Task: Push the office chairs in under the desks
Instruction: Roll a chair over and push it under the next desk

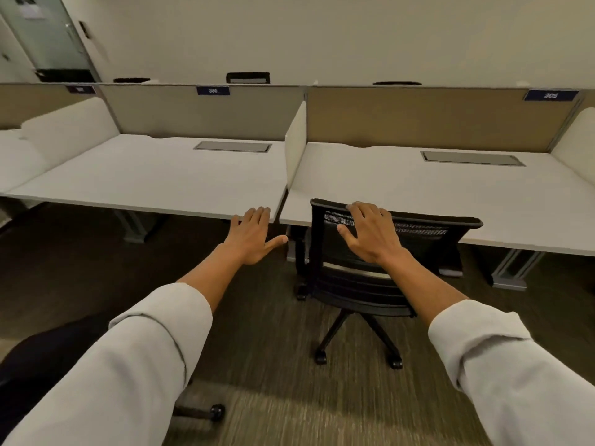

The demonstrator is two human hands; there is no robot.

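A black mesh-backed office chair [418,233] stands at the front edge of the right white desk [450,194], its seat partly under the top and its wheeled base out on the carpet. My right hand [370,233] rests flat on the top of its backrest, fingers spread over the rim. My left hand [252,236] hovers open with fingers apart in front of the left white desk [145,181], touching nothing. A second black chair [42,358] sits at the lower left, mostly hidden behind my left sleeve, one caster [217,412] showing.
Beige partition panels [206,114] with numbered labels back both desks, and a short white divider [294,143] separates them. Grey desk legs [512,272] stand under the tops. Striped carpet covers the floor. A glass door [45,37] is at the far left.
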